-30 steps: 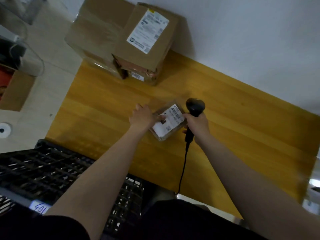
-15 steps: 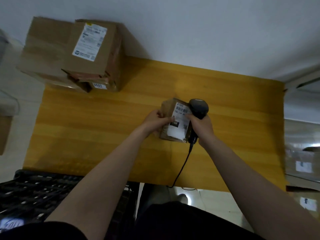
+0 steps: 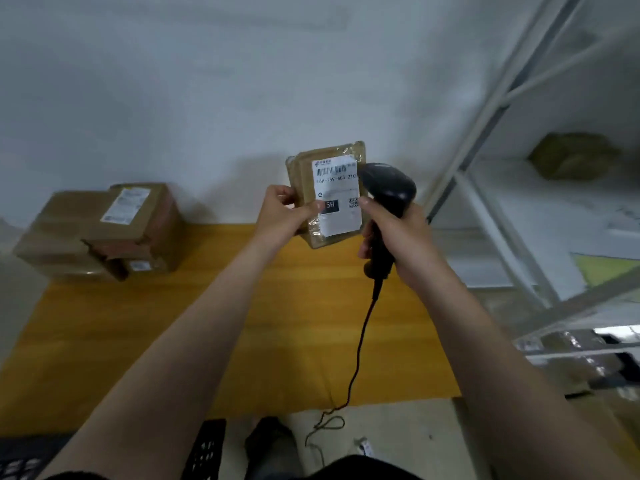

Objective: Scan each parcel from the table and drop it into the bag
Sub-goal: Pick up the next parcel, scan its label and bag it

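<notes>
A small brown parcel (image 3: pixel 332 174) wrapped in clear film, with a white barcode label facing me, is held upright above the far edge of the wooden table (image 3: pixel 138 334). My left hand (image 3: pixel 282 216) grips its left side, thumb on the label. My right hand (image 3: pixel 391 237) grips the handle of a black corded barcode scanner (image 3: pixel 389 187), whose head sits right beside the parcel's right edge. Two stacked cardboard boxes (image 3: pixel 104 230) with labels rest at the table's far left corner. No bag is in view.
A white metal shelf rack (image 3: pixel 491 216) stands to the right, with a brown package (image 3: pixel 571 161) on one shelf. A black plastic crate (image 3: pixel 204 452) sits at the lower left by the floor. The scanner cable (image 3: pixel 356 355) hangs down across the table to the floor.
Both hands have lifted the parcel and scanner off the table and up in front of the wall. My view has tilted up and swung right, bringing the shelf rack into sight.
</notes>
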